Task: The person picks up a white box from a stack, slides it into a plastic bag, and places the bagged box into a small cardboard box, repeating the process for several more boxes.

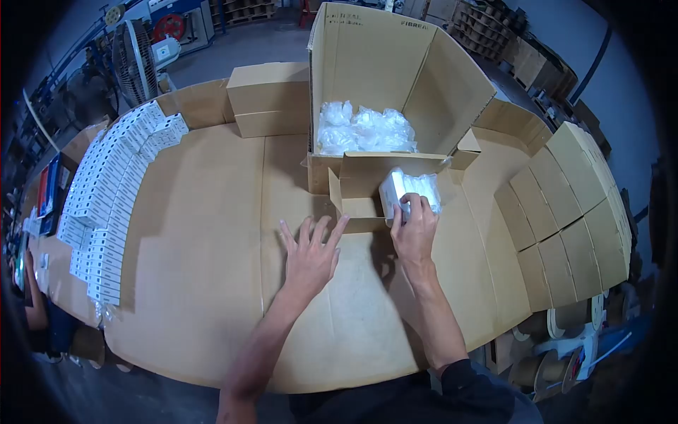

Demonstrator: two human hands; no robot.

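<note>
My right hand (415, 230) is closed on a clear plastic bag (426, 187) that lies against a white box (393, 192). Both are at the right end of a small open cardboard carton (373, 173), whose flaps stand up. Left of that carton, my left hand (311, 251) is spread with its fingers apart and nothing in it, over the cardboard-covered table (205, 233). Behind the small carton rises a large open cardboard box (374, 56), with several clear plastic bags (366, 131) inside it.
Rows of small white boxes (113, 191) are stacked along the left side. Closed brown cartons (565, 212) form a stack at the right, and another brown carton (272, 99) stands at the back. A fan (134, 60) and part of a person (35, 300) show at the far left.
</note>
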